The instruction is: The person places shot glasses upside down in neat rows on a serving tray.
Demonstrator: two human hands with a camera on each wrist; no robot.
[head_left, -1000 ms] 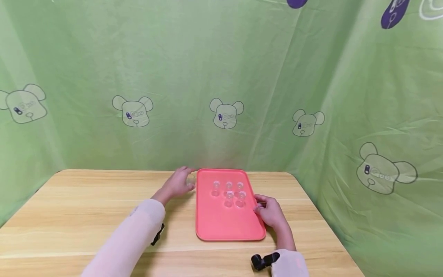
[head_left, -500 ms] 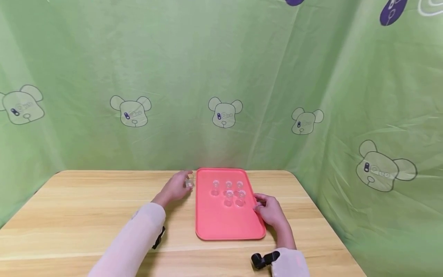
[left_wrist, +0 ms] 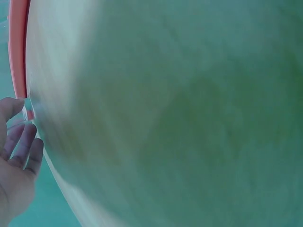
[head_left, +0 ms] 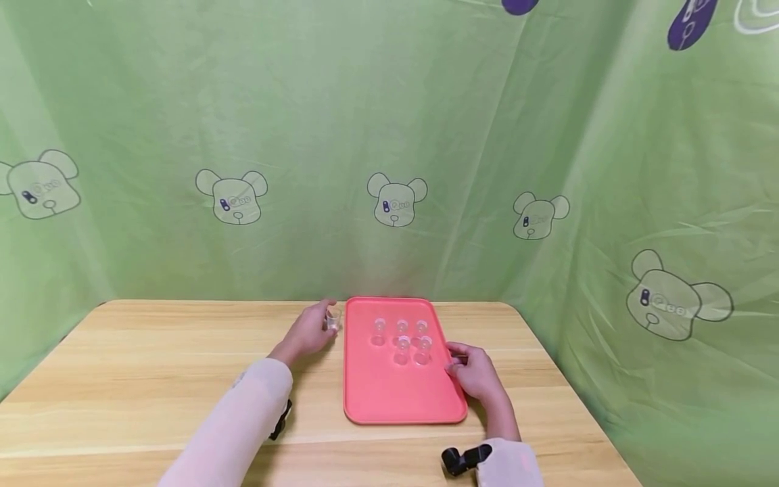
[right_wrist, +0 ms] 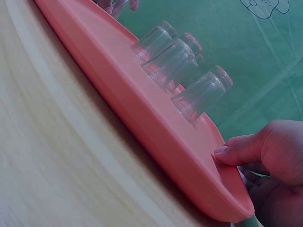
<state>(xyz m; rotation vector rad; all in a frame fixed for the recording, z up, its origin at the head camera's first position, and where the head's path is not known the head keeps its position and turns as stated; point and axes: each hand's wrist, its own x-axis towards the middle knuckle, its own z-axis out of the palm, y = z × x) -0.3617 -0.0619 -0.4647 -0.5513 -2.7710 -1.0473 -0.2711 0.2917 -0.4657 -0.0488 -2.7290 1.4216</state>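
Just left of the tray's far corner, the left hand (head_left: 309,331) had its fingers curled round a small clear cup (head_left: 333,318), pinching it above the desk (head_left: 152,365), close beside the tray (head_left: 389,399) but not yet over it. From the left wrist view the fingers (left_wrist: 21,146) showed beside the tray's red rim, with the cup only a faint glassy blur between thumb and fingers. Across the tray, the right hand (head_left: 475,372) gripped the right rim, thumb (right_wrist: 236,151) pressed on top of the edge and the other fingers tucked below, steadying it. On the far half of the tray stood five cups (head_left: 402,337), three in the far row and two in the near one, the near row's left place bare. By the look of it, the step in hand was carrying a sixth cup to join them. That move would call for lifting it clear of the rim, bringing it right, and setting it upright in the bare place without knocking its neighbours.
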